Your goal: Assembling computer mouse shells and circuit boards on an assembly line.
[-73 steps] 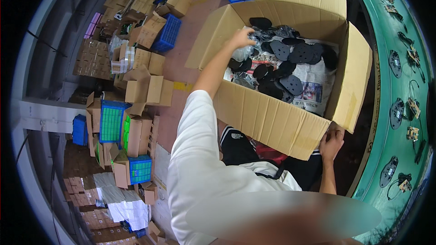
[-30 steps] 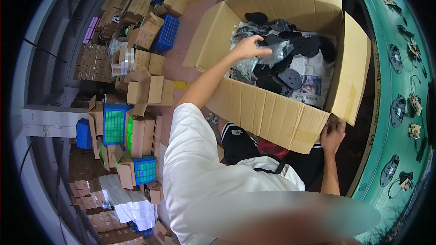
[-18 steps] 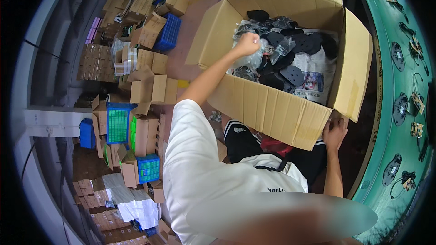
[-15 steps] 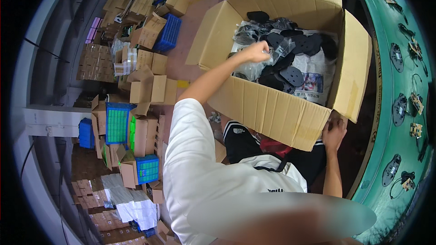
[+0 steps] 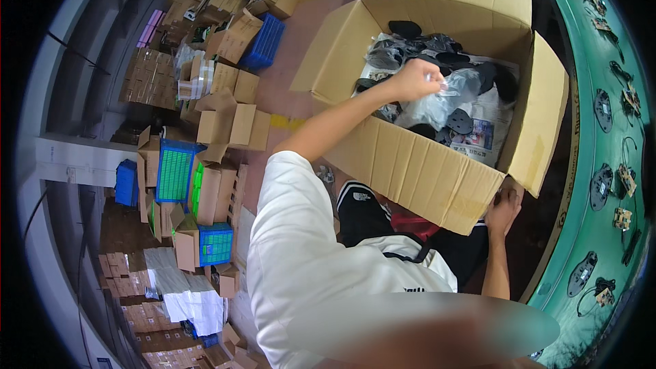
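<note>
A large open cardboard box (image 5: pixel 424 171) stands in front of me with its flaps folded out. Over its opening, my left hand (image 5: pixel 419 80) is closed on the top of a crumpled clear plastic bag (image 5: pixel 432 108). Under and around the bag lie several black plastic shells (image 5: pixel 460 121) with rounded ends, some of them in clear wrapping. Newspaper (image 5: pixel 488 147) lines the box bottom. My right hand (image 5: pixel 503 212) is at the near right corner of the box, low down, its fingers bent against the cardboard. The box partly hides its fingertips.
Along the right runs a green workbench (image 5: pixel 581 232) with black oval parts (image 5: pixel 601 186) and small wired circuit boards (image 5: pixel 626 179). To the left are stacked cartons (image 5: pixel 149 76), blue crates (image 5: pixel 263 41) and a green-filled blue crate (image 5: pixel 176 171). Red cloth (image 5: pixel 415 227) shows below the box.
My left hand has lifted slightly and pulled the clear bag up, so it covers more of the black shells. The right hand stays at the box corner. The whole view has shifted a little.
</note>
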Available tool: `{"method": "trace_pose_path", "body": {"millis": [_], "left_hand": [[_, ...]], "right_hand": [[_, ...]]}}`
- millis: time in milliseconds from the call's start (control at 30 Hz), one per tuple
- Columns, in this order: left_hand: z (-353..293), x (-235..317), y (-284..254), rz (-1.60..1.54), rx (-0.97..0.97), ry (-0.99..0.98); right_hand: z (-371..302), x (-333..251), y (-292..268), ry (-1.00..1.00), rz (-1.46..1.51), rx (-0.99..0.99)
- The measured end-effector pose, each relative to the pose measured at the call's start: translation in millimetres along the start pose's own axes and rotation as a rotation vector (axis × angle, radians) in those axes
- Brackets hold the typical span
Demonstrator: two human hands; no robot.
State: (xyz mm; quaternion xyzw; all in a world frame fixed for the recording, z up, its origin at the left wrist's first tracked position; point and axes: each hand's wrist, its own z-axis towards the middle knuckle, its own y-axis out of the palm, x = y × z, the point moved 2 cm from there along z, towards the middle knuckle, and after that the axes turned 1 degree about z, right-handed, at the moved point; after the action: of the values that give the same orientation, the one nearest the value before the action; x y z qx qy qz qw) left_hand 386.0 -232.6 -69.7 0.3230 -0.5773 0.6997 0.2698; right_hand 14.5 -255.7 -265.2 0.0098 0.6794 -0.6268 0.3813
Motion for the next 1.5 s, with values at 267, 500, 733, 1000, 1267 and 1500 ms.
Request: {"method": "trace_pose_path", "body": {"millis": [267,500,733,1000,1267,1500], "left_hand": [[-13.1,-122.2,-128.2,0.477,0.336,-0.505],[-11.8,-165.1,-108.3,1.211,-0.130,-0.755],[-21.8,-122.8,-119.4,0.750,0.098,-0.332],[-35.4,-75.5,-147.2,0.531,0.349,-0.244],[3.7,-175.3,-116.3,1.232,0.017,-0.676],[6.5,-158.2,-108.8,1.122,-0.218,-0.635]], "right_hand": [[0.1,2.0,-3.6,0.021,0.044,0.012],[-4.0,4.6,-13.0,0.035,0.029,0.003],[-1.6,2.3,-12.9,0.026,0.009,0.028],[0.8,0.6,-7.8,0.041,0.022,0.016],[-3.5,3.6,-11.3,0.048,0.047,0.007],[-6.4,7.5,-18.7,0.091,0.051,-0.004]]}}
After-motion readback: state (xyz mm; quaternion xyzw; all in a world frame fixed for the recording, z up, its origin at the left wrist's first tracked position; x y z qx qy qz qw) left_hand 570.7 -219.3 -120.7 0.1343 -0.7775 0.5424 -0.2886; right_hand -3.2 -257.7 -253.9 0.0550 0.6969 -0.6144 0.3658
